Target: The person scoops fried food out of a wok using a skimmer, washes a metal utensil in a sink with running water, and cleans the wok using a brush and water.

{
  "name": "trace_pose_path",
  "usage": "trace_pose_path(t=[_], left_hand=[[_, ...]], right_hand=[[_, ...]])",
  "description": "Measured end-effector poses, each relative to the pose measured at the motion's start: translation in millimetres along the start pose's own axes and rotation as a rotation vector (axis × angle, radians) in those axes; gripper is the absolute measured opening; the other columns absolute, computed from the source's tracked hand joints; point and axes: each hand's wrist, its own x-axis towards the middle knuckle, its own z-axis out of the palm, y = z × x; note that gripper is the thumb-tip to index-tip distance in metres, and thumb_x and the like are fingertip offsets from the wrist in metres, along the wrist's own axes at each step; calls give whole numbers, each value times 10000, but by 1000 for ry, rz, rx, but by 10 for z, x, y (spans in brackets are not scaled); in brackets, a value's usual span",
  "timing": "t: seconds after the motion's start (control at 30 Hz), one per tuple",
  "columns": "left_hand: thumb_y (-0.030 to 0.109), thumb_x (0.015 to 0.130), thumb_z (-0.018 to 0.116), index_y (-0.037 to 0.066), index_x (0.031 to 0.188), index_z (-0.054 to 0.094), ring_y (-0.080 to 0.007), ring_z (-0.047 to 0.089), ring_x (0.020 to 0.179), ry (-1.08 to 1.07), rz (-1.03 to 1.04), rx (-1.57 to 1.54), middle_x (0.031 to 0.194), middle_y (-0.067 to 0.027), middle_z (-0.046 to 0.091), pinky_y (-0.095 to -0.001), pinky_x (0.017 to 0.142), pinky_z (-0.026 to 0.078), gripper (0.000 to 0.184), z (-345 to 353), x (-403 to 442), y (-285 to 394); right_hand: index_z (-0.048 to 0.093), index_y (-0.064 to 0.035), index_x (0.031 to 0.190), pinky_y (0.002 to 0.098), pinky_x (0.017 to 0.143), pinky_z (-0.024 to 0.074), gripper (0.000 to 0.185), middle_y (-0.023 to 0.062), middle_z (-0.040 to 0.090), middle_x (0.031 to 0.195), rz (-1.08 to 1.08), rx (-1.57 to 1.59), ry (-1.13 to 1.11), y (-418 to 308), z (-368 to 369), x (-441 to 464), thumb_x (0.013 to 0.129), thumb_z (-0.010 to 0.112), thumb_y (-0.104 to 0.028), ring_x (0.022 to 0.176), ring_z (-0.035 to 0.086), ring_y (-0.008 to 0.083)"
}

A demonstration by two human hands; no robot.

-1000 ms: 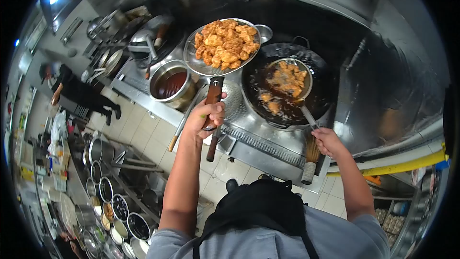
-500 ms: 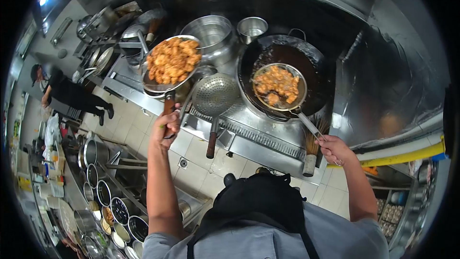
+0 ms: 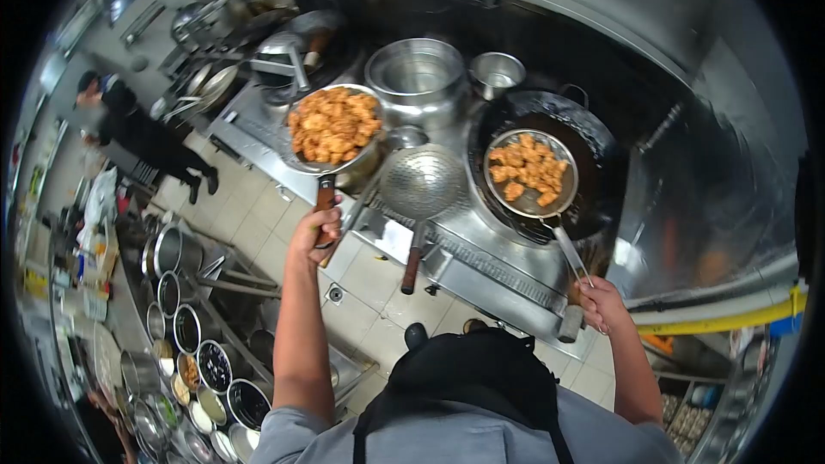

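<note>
My left hand [image 3: 318, 232] is closed round the wooden handle [image 3: 326, 193] of a round skimmer heaped with golden-brown fried pieces [image 3: 335, 125]. It is held over the left part of the stove, in front of a steel pot. My right hand [image 3: 603, 302] grips the wire handle of a mesh strainer [image 3: 574, 163], which holds a smaller batch of fried pieces [image 3: 528, 167]. This strainer is over a large black wok [image 3: 601, 133] with dark oil in it. Between the two lies a perforated ladle [image 3: 421, 180], its wooden handle pointing towards me.
A large steel pot [image 3: 417, 77] and a smaller steel pot [image 3: 497, 75] stand behind. A brush [image 3: 571, 323] lies near my right hand. To the left, a person in dark clothes [image 3: 142, 133] stands beyond several filled containers [image 3: 215, 365]. A yellow bar [image 3: 730, 320] runs along the right.
My view has shifted, so the stove sits lower and further right. The pieces in the mesh strainer lie more clearly above the oil. Both hands keep their hold.
</note>
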Motion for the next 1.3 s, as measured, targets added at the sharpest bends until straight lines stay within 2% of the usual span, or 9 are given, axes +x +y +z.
trace_pose_path(t=[0.57, 0.67, 0.77, 0.83, 1.0, 1.1, 1.17, 1.2, 1.3], left_hand=[[96, 835, 596, -24, 1101, 497, -70, 476, 551, -18, -128, -155, 754, -19, 509, -208, 491, 474, 309, -244, 6, 205], [124, 839, 586, -29, 1097, 502, -89, 497, 545, 4, -113, -175, 771, -40, 546, -224, 503, 493, 311, -216, -2, 207], [187, 870, 541, -22, 1137, 499, -78, 530, 589, 36, -99, -137, 840, -46, 583, -215, 534, 524, 341, -241, -16, 209], [216, 871, 526, -7, 1137, 513, -87, 551, 601, 61, -99, -119, 890, -60, 622, -228, 565, 543, 347, -230, -66, 227], [235, 878, 524, 4, 1165, 515, -143, 595, 680, 114, -50, -96, 1018, -129, 645, -287, 632, 564, 369, -186, -200, 253], [261, 890, 519, 8, 1200, 506, -207, 629, 775, 118, -50, -76, 1052, -164, 635, -343, 695, 573, 400, -275, -266, 203], [279, 899, 512, 11, 1219, 498, -245, 642, 828, 118, -48, -56, 1068, -181, 629, -376, 730, 576, 418, -349, -322, 203], [283, 904, 511, 8, 1241, 474, -270, 640, 861, 80, -47, -80, 1060, -191, 625, -411, 746, 575, 437, -361, -331, 209], [318, 902, 529, 27, 1171, 505, -298, 639, 865, 77, -93, -94, 1015, -190, 623, -461, 764, 567, 397, -208, -304, 334]], right_hand=[[533, -42, 1057, 241, 316, 254, 171, 14, 407, 559, -191, -403, 61, -403, 1165, 210, 922, 522, -146, 361, 317, 79], [541, -37, 1089, 333, 386, 395, 217, 110, 541, 615, -183, -645, 170, -82, 1228, 644, 902, 528, -147, 430, 505, 202], [514, -52, 1158, 458, 596, 505, 277, 244, 631, 760, -741, -1142, 188, 145, 1365, 858, 895, 500, -136, 645, 634, 381], [470, -63, 1231, 518, 776, 479, 344, 313, 621, 867, -526, -1320, 376, 83, 1712, 622, 895, 462, -135, 828, 609, 473], [444, -78, 1269, 553, 759, 464, 374, 304, 624, 832, -498, -1400, 441, 23, 1890, 481, 905, 448, -165, 804, 604, 479], [439, -71, 1269, 502, 699, 496, 376, 268, 630, 770, -537, -1437, 538, 27, 1796, 528, 904, 469, -156, 717, 635, 414], [447, -71, 1254, 404, 506, 479, 357, 138, 592, 643, -504, -926, 296, -97, 1887, 497, 911, 495, -160, 524, 587, 258], [469, -80, 1203, 284, 359, 345, 300, 18, 481, 574, -248, -530, 225, -195, 1921, 407, 917, 510, -162, 403, 430, 116], [485, -80, 1138, 246, 284, 218, 221, -9, 433, 550, -173, -403, 218, -398, 2137, 339, 925, 475, -141, 339, 358, 79]])
